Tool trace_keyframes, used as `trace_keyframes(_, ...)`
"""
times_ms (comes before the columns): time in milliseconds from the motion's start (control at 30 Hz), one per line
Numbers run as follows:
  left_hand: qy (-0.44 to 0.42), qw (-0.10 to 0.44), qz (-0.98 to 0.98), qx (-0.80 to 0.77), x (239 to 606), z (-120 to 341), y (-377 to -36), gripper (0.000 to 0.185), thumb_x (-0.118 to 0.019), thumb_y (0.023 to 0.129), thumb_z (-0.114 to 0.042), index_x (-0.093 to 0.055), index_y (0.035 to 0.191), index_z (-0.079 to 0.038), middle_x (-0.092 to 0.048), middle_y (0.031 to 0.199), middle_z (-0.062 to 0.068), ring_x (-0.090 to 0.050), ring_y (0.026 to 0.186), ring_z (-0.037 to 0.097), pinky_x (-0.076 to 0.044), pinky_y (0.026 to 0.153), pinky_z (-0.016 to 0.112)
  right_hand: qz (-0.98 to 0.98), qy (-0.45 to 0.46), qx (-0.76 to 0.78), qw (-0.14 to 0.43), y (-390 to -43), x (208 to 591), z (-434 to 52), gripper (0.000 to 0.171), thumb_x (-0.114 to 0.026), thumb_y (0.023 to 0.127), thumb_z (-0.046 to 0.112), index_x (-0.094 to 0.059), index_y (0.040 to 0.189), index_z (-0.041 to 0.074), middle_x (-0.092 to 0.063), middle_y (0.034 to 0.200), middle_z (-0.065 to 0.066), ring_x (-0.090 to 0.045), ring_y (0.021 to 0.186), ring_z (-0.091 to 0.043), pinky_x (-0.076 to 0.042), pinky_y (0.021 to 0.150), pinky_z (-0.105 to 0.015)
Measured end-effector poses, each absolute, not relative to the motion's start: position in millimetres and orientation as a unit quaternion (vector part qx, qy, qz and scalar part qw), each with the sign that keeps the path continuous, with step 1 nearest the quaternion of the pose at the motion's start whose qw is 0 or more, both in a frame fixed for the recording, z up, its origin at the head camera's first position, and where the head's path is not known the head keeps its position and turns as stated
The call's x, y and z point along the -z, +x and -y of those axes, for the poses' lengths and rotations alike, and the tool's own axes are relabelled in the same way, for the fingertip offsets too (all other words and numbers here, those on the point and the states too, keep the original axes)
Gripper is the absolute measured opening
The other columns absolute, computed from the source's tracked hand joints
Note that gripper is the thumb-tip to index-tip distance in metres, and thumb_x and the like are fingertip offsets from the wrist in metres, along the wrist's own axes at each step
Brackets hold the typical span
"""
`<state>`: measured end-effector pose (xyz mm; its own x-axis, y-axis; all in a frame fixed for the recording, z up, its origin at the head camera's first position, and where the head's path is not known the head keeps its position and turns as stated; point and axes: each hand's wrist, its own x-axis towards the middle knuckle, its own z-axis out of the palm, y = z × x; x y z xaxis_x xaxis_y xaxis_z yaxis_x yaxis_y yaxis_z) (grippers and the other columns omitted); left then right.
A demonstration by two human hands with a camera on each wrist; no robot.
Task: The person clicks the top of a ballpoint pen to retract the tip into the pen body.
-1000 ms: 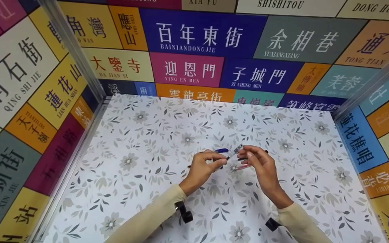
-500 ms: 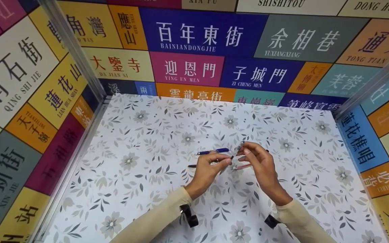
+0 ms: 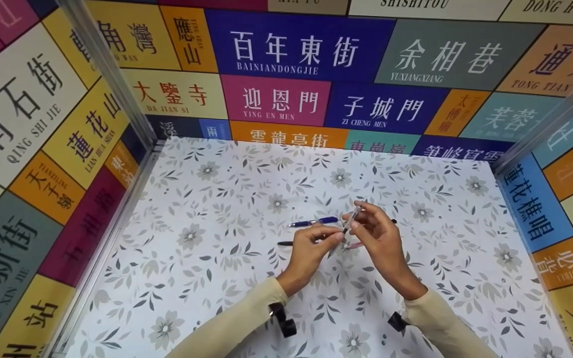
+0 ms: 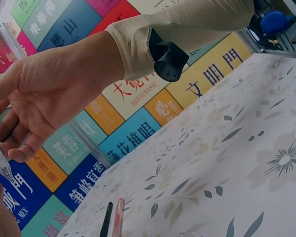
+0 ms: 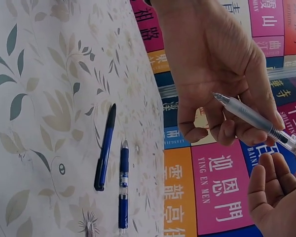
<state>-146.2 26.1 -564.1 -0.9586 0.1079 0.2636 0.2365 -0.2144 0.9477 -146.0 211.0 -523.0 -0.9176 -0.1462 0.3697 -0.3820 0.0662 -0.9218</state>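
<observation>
A clear pen [image 3: 352,219] with a dark section slants between both hands above the table. My left hand [image 3: 311,256] pinches its lower part between thumb and index finger. In the right wrist view the pen's pointed tip [image 5: 219,97] lies toward the left palm [image 5: 207,74]. My right hand [image 3: 383,243] holds the upper end, its index fingertip at the top and its thumb beside the barrel. The right hand's fingers [image 5: 278,177] show just below the pen in that view. In the left wrist view the clear tip [image 4: 7,173] crosses before the right hand's curled fingers [image 4: 24,150].
On the flower-patterned table [image 3: 246,298] lie a blue pen [image 3: 315,222], a dark pen [image 3: 285,243] and a pink-red pen [image 3: 354,244], partly behind the hands. Another black pen [image 4: 106,219] lies beside the pink-red one. Sign-covered walls [image 3: 296,44] enclose the back and sides.
The left hand has moved slightly right and the pen has tilted steeper. The right thumb and fingers have come in closer around the pen's upper part. The pens on the table stay put.
</observation>
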Motion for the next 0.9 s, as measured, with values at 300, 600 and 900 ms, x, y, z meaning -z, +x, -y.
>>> trace_keyframes(300,-0.132,0.038,0.619,0.773,562.5,-28.4,-145.9,0.012,-0.082,0.098,-0.005,-0.085,0.107,0.003,-0.083,0.100,0.015,-0.066,0.084,0.009,-0.051,0.076,0.023,0.746,0.198,-0.626,0.106,-145.1,520.2,-208.3,0.060,-0.067,0.106,-0.004,-0.049,0.162,0.006,-0.074,0.124,-0.021,-0.074,0.102,-0.026,-0.062,0.075,-0.027)
trace_keyframes(600,-0.122,0.048,0.599,0.790,561.6,-30.4,-144.3,0.012,-0.080,0.099,-0.004,-0.084,0.107,0.005,-0.081,0.099,0.005,-0.067,0.087,0.010,-0.052,0.073,0.022,0.752,0.253,-0.581,0.183,-148.0,520.0,-207.3,0.071,-0.070,0.098,-0.016,-0.044,0.162,0.002,-0.074,0.111,-0.027,-0.073,0.098,-0.023,-0.057,0.086,-0.025)
trace_keyframes(900,-0.127,0.028,0.584,0.801,557.8,-29.1,-141.6,0.015,-0.080,0.100,-0.003,-0.083,0.111,0.007,-0.082,0.105,0.004,-0.068,0.088,0.009,-0.055,0.076,0.023,0.752,0.269,-0.569,0.199,-149.9,520.1,-208.3,0.065,-0.074,0.094,-0.019,-0.055,0.153,-0.001,-0.075,0.109,-0.013,-0.075,0.095,-0.021,-0.059,0.082,-0.025)
